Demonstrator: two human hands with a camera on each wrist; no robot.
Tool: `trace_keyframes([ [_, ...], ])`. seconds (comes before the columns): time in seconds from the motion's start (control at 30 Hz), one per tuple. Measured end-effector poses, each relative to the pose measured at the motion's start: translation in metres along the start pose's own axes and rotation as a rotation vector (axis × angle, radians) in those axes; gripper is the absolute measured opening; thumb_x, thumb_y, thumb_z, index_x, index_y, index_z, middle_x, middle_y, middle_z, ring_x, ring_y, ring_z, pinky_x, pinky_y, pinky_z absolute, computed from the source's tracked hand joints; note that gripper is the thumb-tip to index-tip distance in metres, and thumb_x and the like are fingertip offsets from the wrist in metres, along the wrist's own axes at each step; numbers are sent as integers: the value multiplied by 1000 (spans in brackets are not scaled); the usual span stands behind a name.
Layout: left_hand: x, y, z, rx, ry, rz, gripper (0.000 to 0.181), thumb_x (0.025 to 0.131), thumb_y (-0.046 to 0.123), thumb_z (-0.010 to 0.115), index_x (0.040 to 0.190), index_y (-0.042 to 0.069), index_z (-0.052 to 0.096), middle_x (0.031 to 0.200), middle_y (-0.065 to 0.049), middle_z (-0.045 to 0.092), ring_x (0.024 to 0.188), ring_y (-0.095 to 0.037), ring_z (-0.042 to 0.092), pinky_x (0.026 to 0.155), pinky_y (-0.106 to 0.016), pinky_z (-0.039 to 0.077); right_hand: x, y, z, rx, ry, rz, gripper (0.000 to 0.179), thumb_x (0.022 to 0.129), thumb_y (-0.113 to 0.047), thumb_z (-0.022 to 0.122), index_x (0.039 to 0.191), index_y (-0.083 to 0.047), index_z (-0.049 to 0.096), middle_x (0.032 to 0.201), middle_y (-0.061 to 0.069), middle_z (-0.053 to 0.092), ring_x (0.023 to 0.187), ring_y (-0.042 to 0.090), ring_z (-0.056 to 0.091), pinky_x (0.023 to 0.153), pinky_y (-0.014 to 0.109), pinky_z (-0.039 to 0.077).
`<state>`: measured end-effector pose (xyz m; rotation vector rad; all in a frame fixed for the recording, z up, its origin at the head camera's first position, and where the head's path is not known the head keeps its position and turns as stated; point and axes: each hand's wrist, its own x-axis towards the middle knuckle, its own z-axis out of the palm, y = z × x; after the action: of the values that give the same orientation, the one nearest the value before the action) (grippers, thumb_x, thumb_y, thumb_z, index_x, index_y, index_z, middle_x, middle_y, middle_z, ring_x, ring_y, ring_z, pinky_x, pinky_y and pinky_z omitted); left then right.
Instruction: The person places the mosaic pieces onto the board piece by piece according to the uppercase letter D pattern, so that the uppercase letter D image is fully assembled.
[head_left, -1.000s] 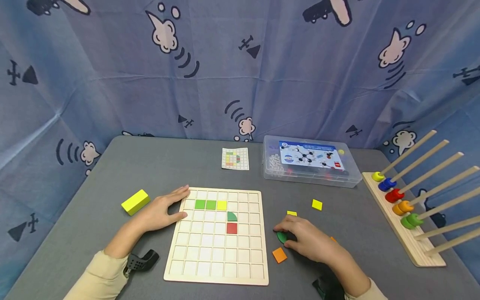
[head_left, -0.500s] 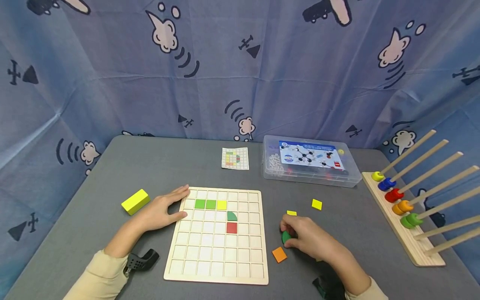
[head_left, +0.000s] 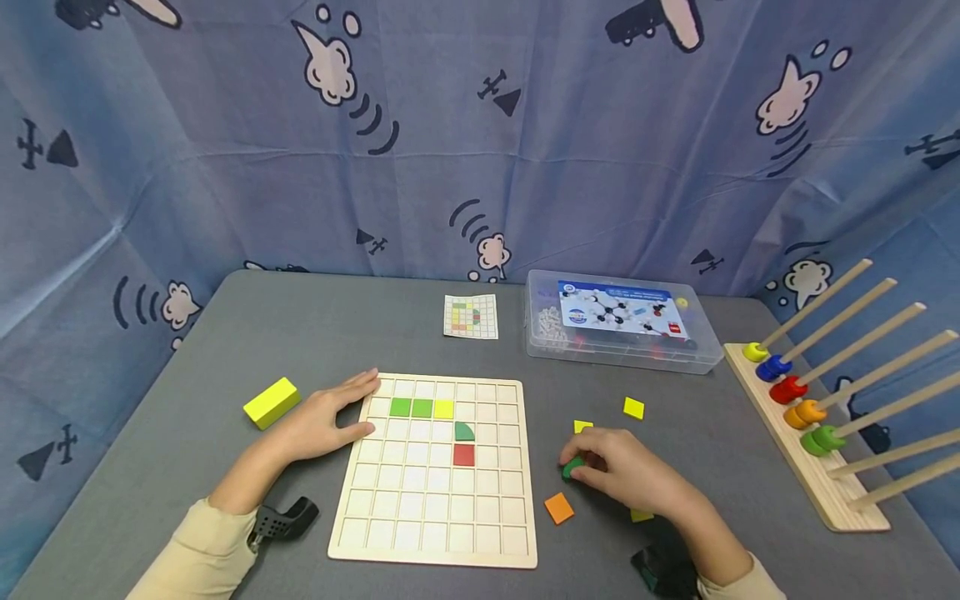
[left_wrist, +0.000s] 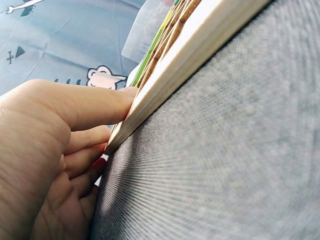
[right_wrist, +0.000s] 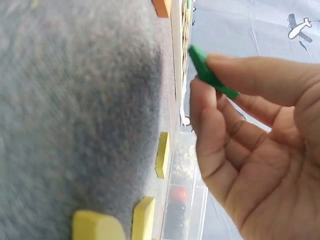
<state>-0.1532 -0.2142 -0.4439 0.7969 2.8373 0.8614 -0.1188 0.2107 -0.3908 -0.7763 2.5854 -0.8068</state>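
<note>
My right hand (head_left: 626, 471) pinches a green tile (right_wrist: 205, 72) between thumb and fingers. In the right wrist view the tile stands clear of the table, seen mostly edge-on, partly covered by the thumb. My left hand (head_left: 322, 423) lies at the upper left corner of a wooden grid board (head_left: 432, 546), its thumb and fingertips against the edge. Set in the board's cells are two green square tiles (head_left: 401, 407), a yellow tile (head_left: 444, 409), a green quarter-circle tile (head_left: 464, 432) and a red square tile (head_left: 463, 455).
Around the right hand lie an orange tile (head_left: 558, 508) and several yellow tiles (head_left: 633, 408). Left of the board is a yellow block (head_left: 271, 403). Behind it are a printed grid card (head_left: 471, 330) and a clear plastic box (head_left: 600, 353). A pegged bead rack (head_left: 862, 518) stands at right.
The right hand has drawn the green tile up from the table and shifted slightly right, tilting it between thumb and fingers. The left hand and board have stayed put.
</note>
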Motion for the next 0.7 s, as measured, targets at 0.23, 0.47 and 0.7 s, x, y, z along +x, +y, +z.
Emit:
trace_keyframes([
  [0.23,0,0,0,-19,-16,-17,65,89,30,65,144,6,41,152,-12,34,138,-33,34,106,-52,36,2,-6,1,66,38,-16,10,89,-12,65,98,-15,66,84,-9,60,70,1,50,61,20,46],
  [0.47,0,-2,1,-17,-23,-23,67,88,31,65,145,6,40,153,-11,33,139,-32,34,106,-51,36,8,-14,6,75,57,-64,22,90,-6,59,104,-17,71,83,-10,56,65,2,44,58,19,40],
  [0.7,1,-2,1,-28,-27,-25,67,88,31,65,145,7,40,153,-10,33,139,-31,33,107,-51,35,18,-25,10,155,70,-75,7,91,-12,62,96,-12,66,84,-6,60,69,4,50,60,21,45],
])
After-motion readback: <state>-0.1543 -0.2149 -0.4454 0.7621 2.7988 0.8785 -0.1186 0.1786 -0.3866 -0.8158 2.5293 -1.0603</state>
